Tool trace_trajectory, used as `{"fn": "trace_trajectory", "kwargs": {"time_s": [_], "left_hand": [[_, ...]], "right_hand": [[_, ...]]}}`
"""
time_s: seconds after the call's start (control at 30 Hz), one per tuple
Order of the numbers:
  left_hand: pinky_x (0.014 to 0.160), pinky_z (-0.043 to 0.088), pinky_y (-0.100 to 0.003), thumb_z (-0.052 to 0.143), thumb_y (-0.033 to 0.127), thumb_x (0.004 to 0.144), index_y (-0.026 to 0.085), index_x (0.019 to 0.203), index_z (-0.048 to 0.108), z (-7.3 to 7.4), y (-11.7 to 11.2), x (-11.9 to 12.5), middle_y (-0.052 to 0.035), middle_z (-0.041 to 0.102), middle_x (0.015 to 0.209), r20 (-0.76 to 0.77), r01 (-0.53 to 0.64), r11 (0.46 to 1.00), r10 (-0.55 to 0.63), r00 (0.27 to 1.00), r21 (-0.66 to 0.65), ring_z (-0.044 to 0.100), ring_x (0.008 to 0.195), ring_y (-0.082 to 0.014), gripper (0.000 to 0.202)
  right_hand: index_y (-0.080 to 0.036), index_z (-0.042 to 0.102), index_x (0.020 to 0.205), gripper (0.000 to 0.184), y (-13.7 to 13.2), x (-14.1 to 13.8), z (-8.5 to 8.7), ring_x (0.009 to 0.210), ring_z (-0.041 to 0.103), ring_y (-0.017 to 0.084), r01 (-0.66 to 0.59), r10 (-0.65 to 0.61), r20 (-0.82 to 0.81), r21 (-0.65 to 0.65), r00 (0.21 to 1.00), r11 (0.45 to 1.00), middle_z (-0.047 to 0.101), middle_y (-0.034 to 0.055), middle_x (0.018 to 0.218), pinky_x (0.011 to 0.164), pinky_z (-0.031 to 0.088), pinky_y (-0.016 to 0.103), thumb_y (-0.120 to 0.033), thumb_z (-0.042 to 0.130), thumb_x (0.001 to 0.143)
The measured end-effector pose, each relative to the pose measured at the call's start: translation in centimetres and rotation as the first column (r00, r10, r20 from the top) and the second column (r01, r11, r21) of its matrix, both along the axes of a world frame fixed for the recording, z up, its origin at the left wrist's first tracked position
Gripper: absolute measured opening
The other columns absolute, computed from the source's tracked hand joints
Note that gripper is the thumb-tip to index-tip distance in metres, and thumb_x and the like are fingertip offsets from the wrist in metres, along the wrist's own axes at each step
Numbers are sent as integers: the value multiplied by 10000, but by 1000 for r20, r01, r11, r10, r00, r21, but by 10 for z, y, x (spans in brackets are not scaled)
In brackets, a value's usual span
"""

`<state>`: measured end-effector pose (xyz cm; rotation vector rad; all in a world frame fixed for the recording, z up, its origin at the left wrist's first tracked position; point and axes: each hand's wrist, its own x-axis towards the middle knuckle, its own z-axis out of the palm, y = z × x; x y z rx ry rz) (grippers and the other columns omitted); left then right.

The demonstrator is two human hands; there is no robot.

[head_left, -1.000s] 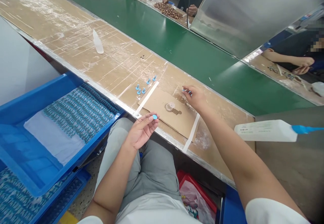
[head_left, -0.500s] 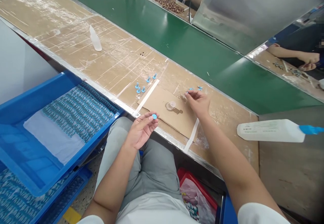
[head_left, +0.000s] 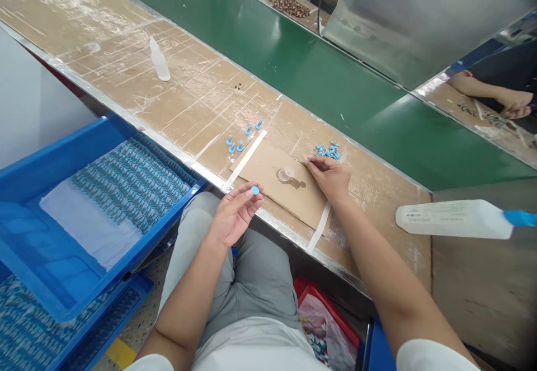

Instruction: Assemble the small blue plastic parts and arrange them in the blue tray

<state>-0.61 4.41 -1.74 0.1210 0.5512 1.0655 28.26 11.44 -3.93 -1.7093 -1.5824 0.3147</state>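
Observation:
Between thumb and fingertips, my left hand (head_left: pixel 235 211) pinches a small round blue plastic piece (head_left: pixel 255 190) over the table's front edge. My right hand (head_left: pixel 331 178) is closed in a pinch above the cardboard sheet (head_left: pixel 268 161), with a tiny bluish piece just showing at its fingertips. Just beyond it lies a pile of small blue pieces (head_left: pixel 327 150). A small clear cup (head_left: pixel 286 174) sits on the cardboard, beside a dark wet patch. Several blue pegs with round bases (head_left: pixel 240 146) stand to the left of the white tape strip.
A white-capless squeeze bottle (head_left: pixel 159 62) lies further left on the table. On the right is a large bottle with a blue nozzle (head_left: pixel 453 218). A blue tray (head_left: pixel 113 273) of blue pieces stands at lower left. Past the green belt (head_left: pixel 251 41), other people's hands work.
My right hand has drawn slightly down and toward me, uncovering more of the blue pile. My left hand keeps its hold on the round blue piece, almost unmoved.

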Motion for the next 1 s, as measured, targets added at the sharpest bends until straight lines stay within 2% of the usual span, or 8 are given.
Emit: {"fn": "trace_trajectory", "kwargs": {"time_s": [0.17,0.23,0.33,0.4,0.5,0.67,0.83,1.0], "left_hand": [[753,567,-140,681,64,758,107,975,711,0,0,-1,-73,739,955,22,-17,1000,17,1000,6,698,754,-77,223],[738,568,-133,682,63,757,106,974,711,0,0,-1,-80,740,957,20,-16,1000,16,1000,-1,698,745,-75,223],[700,565,-118,686,69,754,112,969,710,0,1,-1,-79,744,938,8,-21,1000,21,1000,-19,699,721,-73,221],[694,565,-117,690,75,752,119,964,709,0,1,0,-70,745,920,0,-31,999,31,1000,-26,699,710,-72,218],[695,568,-123,697,78,746,120,956,710,1,1,0,-68,746,911,-2,-29,999,29,1000,-25,699,707,-75,214],[705,572,-131,692,74,751,107,957,715,0,0,-1,-84,746,937,20,-9,1000,9,1000,-2,699,723,-76,209],[714,571,-135,690,84,758,115,961,718,-1,0,-3,-84,744,957,9,-11,1000,11,1000,13,697,728,-75,207],[693,567,-127,704,86,741,111,951,716,1,1,-4,-77,747,922,7,-15,1000,15,1000,-10,696,707,-74,212]], "right_hand": [[-235,752,911,227,-2,-1,7,737,711,211,85,-91,190,41,977,996,756,29,894,763,572,376,-410,679,785],[-223,756,899,239,-7,-9,14,713,707,214,112,-121,107,83,987,990,757,38,866,706,577,367,-415,703,767],[-217,757,898,251,-19,-28,28,759,712,221,77,-69,-66,119,995,990,756,46,865,678,584,347,-416,734,747],[-236,759,891,223,-29,-42,37,775,712,217,37,-27,-81,128,996,991,756,36,882,694,590,353,-413,726,758],[-259,763,867,187,-40,-58,45,746,706,205,-8,10,-14,138,1000,990,756,19,881,685,597,358,-413,707,776],[-269,756,893,157,-39,-63,41,759,707,197,-75,65,65,174,996,982,756,3,870,698,594,351,-376,688,800],[-285,750,897,150,-37,-62,37,763,708,193,-120,103,139,118,985,986,753,-12,865,709,592,350,-380,664,819],[-284,748,907,160,-39,-65,37,792,709,197,-106,92,114,117,989,988,753,-11,878,707,593,351,-388,667,815]]}}
